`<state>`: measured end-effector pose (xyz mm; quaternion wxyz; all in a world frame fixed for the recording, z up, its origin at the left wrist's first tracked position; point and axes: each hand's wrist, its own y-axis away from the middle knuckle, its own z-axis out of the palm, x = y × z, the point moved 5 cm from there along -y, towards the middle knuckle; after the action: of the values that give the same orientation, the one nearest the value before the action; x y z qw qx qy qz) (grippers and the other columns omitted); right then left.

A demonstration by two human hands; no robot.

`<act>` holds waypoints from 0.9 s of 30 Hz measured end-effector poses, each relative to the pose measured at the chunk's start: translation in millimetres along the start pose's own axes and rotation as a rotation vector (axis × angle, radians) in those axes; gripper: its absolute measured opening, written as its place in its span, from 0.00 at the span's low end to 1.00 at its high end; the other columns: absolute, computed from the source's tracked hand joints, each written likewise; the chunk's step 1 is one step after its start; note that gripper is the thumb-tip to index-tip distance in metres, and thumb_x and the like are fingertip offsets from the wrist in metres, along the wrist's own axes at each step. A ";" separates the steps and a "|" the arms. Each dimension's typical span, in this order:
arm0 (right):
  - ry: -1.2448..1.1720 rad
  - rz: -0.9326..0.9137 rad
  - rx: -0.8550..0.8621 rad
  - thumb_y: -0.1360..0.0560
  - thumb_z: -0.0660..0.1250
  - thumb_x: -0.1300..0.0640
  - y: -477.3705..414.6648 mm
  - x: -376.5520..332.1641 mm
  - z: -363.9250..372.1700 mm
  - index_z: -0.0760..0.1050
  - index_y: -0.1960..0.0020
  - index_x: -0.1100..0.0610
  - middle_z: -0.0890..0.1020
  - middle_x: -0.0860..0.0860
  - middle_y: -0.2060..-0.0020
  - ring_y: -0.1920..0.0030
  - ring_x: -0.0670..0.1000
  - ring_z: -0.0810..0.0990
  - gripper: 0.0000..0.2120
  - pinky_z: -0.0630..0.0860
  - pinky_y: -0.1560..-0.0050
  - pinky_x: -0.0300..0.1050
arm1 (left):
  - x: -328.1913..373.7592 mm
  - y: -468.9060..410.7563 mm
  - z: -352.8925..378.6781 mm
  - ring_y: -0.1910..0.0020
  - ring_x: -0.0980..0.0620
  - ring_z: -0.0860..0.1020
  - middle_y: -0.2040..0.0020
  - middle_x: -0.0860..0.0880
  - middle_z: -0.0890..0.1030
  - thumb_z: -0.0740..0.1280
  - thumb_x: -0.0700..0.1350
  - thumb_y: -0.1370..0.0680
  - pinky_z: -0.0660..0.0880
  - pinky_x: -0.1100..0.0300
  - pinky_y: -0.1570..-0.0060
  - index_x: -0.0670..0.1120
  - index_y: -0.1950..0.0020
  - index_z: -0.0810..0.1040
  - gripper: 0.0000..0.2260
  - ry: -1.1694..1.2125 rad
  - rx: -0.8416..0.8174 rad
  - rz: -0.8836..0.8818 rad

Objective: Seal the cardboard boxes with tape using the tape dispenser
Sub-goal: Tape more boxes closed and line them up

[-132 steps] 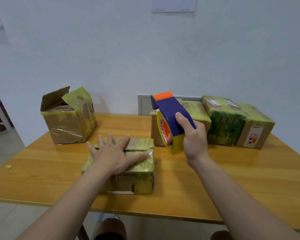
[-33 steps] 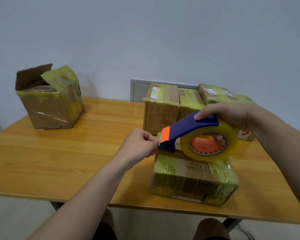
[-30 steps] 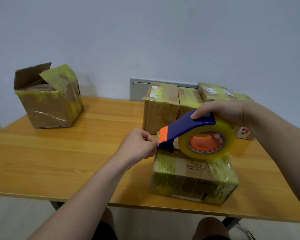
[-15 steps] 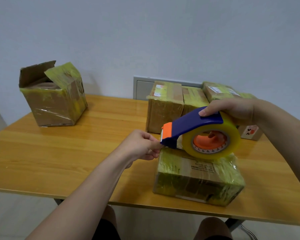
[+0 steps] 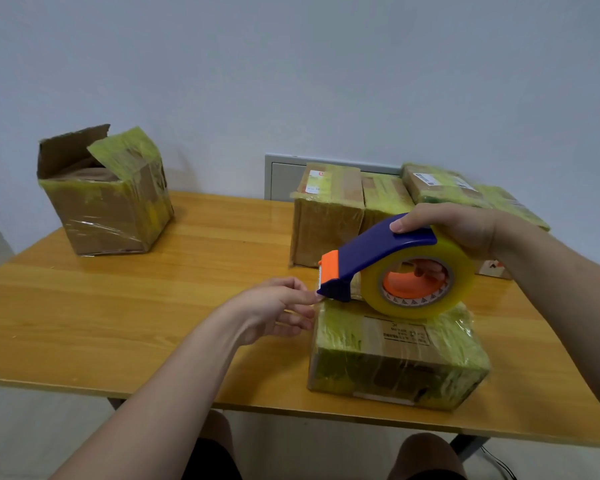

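Note:
A flat cardboard box [image 5: 399, 362], wrapped in yellowish tape, lies near the table's front edge at the right. Just above its top I hold a blue tape dispenser [image 5: 378, 258] with an orange blade end and a clear tape roll. My right hand [image 5: 454, 226] grips it from above, fingers through the orange core. My left hand [image 5: 278, 306] pinches the tape end at the dispenser's blade tip, beside the box's left top edge.
An open-flapped taped box [image 5: 108, 202] stands at the back left of the wooden table [image 5: 118, 306]. Several taped boxes [image 5: 329, 213] stand in a row at the back right against the wall. My knees show below the table's front edge.
The box has been moved from the table's middle to the right since the earliest frame. In the last second the dispenser and both hands stay nearly still over the box; my left fingers loosen slightly at the tape end.

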<state>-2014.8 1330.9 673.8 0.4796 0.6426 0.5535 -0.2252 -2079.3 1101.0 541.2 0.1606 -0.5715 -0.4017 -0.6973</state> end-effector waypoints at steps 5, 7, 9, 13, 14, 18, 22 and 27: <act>-0.018 -0.013 0.003 0.42 0.81 0.36 -1.0 0.7 0.5 0.82 0.43 0.63 0.74 0.79 0.43 0.50 0.71 0.73 0.39 0.71 0.46 0.65 | -14.3 -16.0 8.8 0.64 0.53 0.75 0.60 0.49 0.78 0.70 0.52 0.22 0.68 0.57 0.61 0.50 0.45 0.78 0.09 0.166 -0.009 0.038; -0.021 -0.011 -0.001 0.43 0.81 0.34 -1.6 0.6 0.0 0.82 0.43 0.63 0.70 0.82 0.42 0.48 0.71 0.71 0.40 0.68 0.46 0.67 | -11.2 -16.4 11.6 0.65 0.54 0.73 0.62 0.50 0.77 0.68 0.53 0.20 0.65 0.58 0.62 0.50 0.48 0.78 0.08 0.125 0.061 0.076; -0.021 0.006 -0.009 0.44 0.81 0.34 -1.9 1.7 0.1 0.81 0.42 0.64 0.69 0.83 0.41 0.47 0.72 0.71 0.43 0.69 0.45 0.67 | -7.6 -15.5 14.7 0.62 0.54 0.75 0.60 0.51 0.78 0.72 0.55 0.27 0.67 0.57 0.61 0.51 0.47 0.76 0.13 0.059 0.129 0.145; -0.018 0.026 -0.026 0.45 0.82 0.34 -0.8 1.5 0.6 0.83 0.43 0.62 0.68 0.83 0.40 0.46 0.70 0.71 0.41 0.70 0.45 0.67 | -6.8 -16.1 22.9 0.36 0.49 0.78 0.35 0.50 0.80 0.74 0.54 0.26 0.77 0.46 0.37 0.61 0.33 0.75 0.22 0.107 0.216 0.364; -0.017 0.025 -0.029 0.46 0.82 0.34 0.5 0.3 1.2 0.84 0.45 0.60 0.68 0.82 0.40 0.47 0.70 0.71 0.39 0.71 0.45 0.65 | -6.2 -15.2 27.1 0.34 0.49 0.78 0.32 0.50 0.78 0.73 0.51 0.22 0.78 0.44 0.35 0.62 0.30 0.75 0.21 0.135 0.206 0.427; -0.009 0.014 -0.065 0.46 0.82 0.33 3.7 -3.2 1.9 0.86 0.49 0.56 0.74 0.76 0.49 0.62 0.65 0.75 0.35 0.77 0.55 0.53 | -11.2 -17.8 32.7 0.34 0.44 0.80 0.35 0.47 0.82 0.71 0.40 0.20 0.77 0.35 0.35 0.49 0.35 0.81 0.14 0.328 0.245 0.564; -0.001 0.022 -0.080 0.40 0.79 0.36 3.9 -3.8 2.9 0.86 0.51 0.58 0.76 0.65 0.59 0.73 0.56 0.76 0.28 0.78 0.64 0.47 | -22.3 -10.8 25.7 0.32 0.47 0.79 0.36 0.47 0.84 0.67 0.35 0.19 0.73 0.36 0.31 0.41 0.42 0.81 0.08 0.395 0.388 0.622; -0.009 -0.005 -0.036 0.44 0.81 0.33 0.1 1.8 -1.1 0.85 0.47 0.60 0.74 0.76 0.51 0.60 0.66 0.73 0.37 0.76 0.54 0.54 | -16.7 29.5 36.4 0.25 0.50 0.72 0.27 0.54 0.77 0.63 0.63 0.20 0.74 0.44 0.31 0.51 0.26 0.77 0.26 -0.209 0.354 0.887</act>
<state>-2014.5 1332.8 672.9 0.4930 0.6315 0.5569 -0.2189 -2029.9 1105.7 537.8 0.4958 -0.7183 -0.2460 -0.4215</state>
